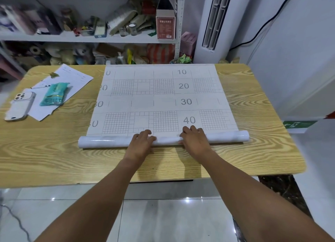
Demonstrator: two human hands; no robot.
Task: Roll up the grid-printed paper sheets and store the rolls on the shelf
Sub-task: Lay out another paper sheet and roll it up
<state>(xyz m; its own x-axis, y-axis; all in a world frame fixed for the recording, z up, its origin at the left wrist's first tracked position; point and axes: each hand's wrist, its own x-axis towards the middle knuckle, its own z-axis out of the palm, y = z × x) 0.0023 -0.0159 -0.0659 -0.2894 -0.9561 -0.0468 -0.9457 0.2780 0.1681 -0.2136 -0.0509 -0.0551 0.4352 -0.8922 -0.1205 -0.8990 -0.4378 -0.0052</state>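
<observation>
You are curling your left hand (143, 141) and right hand (194, 139) over the roll (101, 142) near the front of the table (54, 151) (side by side, likely keeping it tight and straight), with the unrolled sheet (163, 98) lying flat toward the back.

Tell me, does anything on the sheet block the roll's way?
Nothing visible does. Left hand and right hand hold the roll; the flat sheet ahead is bare. The phone and green packet lie left, off it.
</observation>
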